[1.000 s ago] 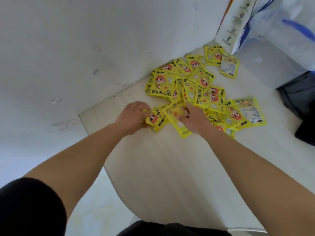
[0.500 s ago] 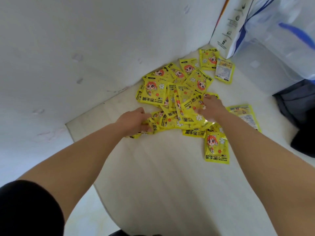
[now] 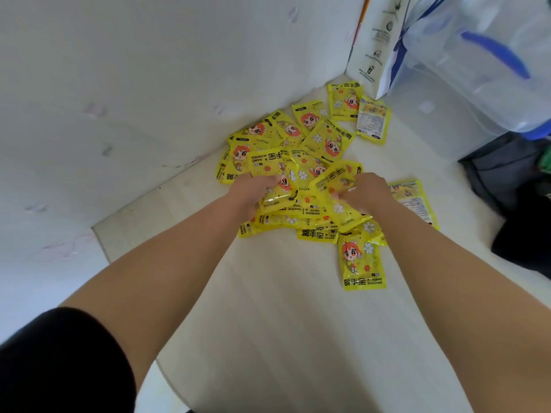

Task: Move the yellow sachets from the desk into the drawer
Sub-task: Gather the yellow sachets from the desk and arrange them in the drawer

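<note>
- Gripping a bunch of yellow hand-warmer sachets [image 3: 298,162] with the left hand [image 3: 253,189], curling the fingers into the near-left part of the heap, seemingly to take several at once rather than lifting them singly.
- Curling the right hand [image 3: 368,190] over the heap's near-right part and holding a tilted sachet by its edge.
- Setting both hands opposite each other, likely to squeeze the loose packets into one stack that can be carried.
- Leaving most of the heap spread on the pale surface [image 3: 283,323], close against the wall [image 3: 119,84], overlapping in several layers, some face down.
- Passing over a lone sachet [image 3: 362,260] lying flat on the near side of the heap, beside the right forearm and outside either grasp; probably needing a separate pick-up.
- Leaving two outliers at the far end too, just beside a white paper bag [image 3: 375,46] and near a clear storage box [image 3: 477,55].
- Finding no drawer anywhere in view, so judging the task as barely begun: gathering under way, carrying not yet started.
- Expecting glossy packets to slide out of an overfull grasp.
</note>
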